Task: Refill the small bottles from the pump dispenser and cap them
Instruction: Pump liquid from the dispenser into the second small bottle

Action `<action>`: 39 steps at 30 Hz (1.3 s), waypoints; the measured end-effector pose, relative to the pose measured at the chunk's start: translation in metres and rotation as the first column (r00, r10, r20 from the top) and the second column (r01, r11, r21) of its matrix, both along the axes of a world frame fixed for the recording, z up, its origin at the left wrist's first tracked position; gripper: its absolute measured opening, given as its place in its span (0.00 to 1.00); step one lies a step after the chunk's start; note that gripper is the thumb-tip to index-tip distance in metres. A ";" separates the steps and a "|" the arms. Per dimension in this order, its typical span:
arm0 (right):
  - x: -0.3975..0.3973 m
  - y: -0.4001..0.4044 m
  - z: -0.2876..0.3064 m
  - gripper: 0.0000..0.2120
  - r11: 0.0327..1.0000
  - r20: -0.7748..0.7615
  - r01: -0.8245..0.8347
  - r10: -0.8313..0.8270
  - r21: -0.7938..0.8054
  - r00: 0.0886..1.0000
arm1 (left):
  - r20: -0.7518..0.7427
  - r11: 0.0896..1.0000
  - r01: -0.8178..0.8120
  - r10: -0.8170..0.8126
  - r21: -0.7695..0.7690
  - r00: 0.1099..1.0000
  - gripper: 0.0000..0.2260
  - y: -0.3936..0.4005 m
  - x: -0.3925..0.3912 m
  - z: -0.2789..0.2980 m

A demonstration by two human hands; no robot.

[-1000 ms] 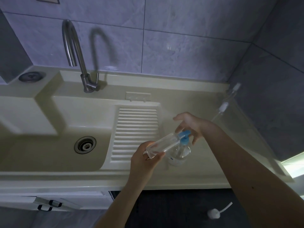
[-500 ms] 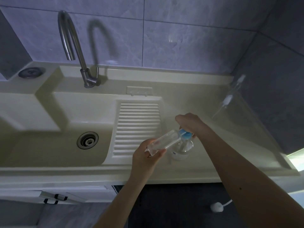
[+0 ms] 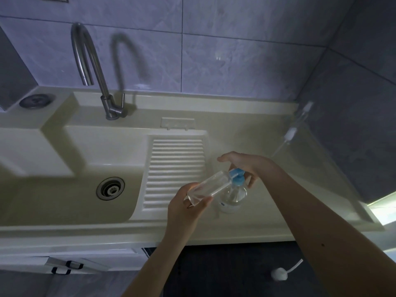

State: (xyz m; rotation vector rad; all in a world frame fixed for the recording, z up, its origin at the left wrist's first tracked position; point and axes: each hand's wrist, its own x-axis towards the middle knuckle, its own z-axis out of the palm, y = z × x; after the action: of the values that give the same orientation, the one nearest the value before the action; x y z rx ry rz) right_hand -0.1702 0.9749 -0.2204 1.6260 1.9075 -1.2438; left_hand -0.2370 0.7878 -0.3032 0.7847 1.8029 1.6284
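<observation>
Left hand (image 3: 188,207): fingers and thumb wrapped around the base end of a small clear plastic bottle (image 3: 209,187), which is held tilted steeply, almost lying over, its open mouth pointing toward 1 o'clock and meeting the spout of the pump.

Right hand (image 3: 246,166): arched over the blue pump head (image 3: 236,174) of a squat clear dispenser bottle (image 3: 232,198), palm down, fingers loosely bent, some on the pump top and others hanging past it at 3 o'clock. It looks like a press, not a grip; how hard it bears down I cannot tell.

The dispenser stands upright on the flat of the cream moulded sink counter (image 3: 278,221), just at 3 o'clock of the ribbed draining board (image 3: 175,170). The small bottle's mouth is touching or just beside the spout; the exact seating is too small to make out. No liquid level is readable in the small bottle.

Step in hand, as I judge it: filling, with capping not yet begun. The next move calls for keeping mouth and spout aligned while the pump is worked, then righting the bottle before it spills.

Farther out: round steel drain (image 3: 110,188) in the basin at 9 o'clock, curved steel tap (image 3: 90,67) at 11 o'clock. A slim clear bottle with a white fitting (image 3: 291,133) leans in the corner at 2 o'clock, well apart. A white bulb-shaped pump part with a tube (image 3: 279,274) lies on the dark floor at 5 o'clock.
</observation>
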 end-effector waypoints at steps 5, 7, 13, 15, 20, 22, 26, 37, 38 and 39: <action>0.001 -0.004 -0.012 0.18 0.976 -0.080 0.051 -0.035 0.210 0.996 | 0.030 1.000 -0.005 0.005 -0.007 1.000 0.16 0.003 -0.001 -0.004; 0.001 -0.006 -0.014 0.17 0.958 -0.094 0.062 -0.037 0.280 0.995 | 0.041 1.000 -0.003 0.003 0.002 0.999 0.15 0.002 0.000 -0.005; 0.000 -0.007 -0.016 0.16 0.941 -0.081 0.063 -0.038 0.332 0.996 | 0.024 1.000 -0.004 0.004 -0.011 1.000 0.15 0.001 0.001 -0.008; 0.000 -0.005 -0.017 0.17 0.948 -0.079 0.059 -0.036 0.312 0.996 | 0.023 1.000 -0.001 0.001 -0.016 1.000 0.14 0.000 0.001 -0.007; 0.002 -0.001 -0.007 0.28 0.997 -0.053 0.047 -0.044 0.059 0.998 | 0.053 1.000 -0.009 0.009 -0.008 0.999 0.14 0.002 0.000 -0.002; 0.004 0.002 -0.004 0.31 0.999 -0.046 0.047 -0.048 -0.004 0.998 | 0.061 1.000 -0.005 0.005 -0.002 0.998 0.14 0.003 0.000 -0.001; 0.003 0.005 -0.004 0.32 0.999 -0.031 0.031 -0.032 -0.019 0.999 | 0.045 1.000 0.012 -0.012 0.001 0.999 0.14 0.002 0.000 0.002; 0.004 -0.009 -0.016 0.14 0.933 -0.147 0.106 -0.058 0.344 0.987 | 0.039 1.000 -0.004 0.005 -0.009 0.999 0.14 0.001 0.002 -0.004; 0.004 -0.009 -0.017 0.14 0.929 -0.143 0.106 -0.058 0.354 0.988 | 0.059 1.000 -0.006 0.007 -0.007 0.998 0.14 0.000 0.003 -0.005; 0.004 -0.008 -0.018 0.15 0.928 -0.136 0.099 -0.053 0.359 0.989 | 0.068 1.000 -0.008 0.008 -0.005 0.998 0.13 0.000 0.003 -0.005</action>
State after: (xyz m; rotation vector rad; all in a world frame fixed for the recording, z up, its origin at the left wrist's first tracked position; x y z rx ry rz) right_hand -0.1658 0.9664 -0.2385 1.8555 2.2838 -1.0868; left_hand -0.2337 0.7877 -0.3080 0.7128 1.7638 1.6358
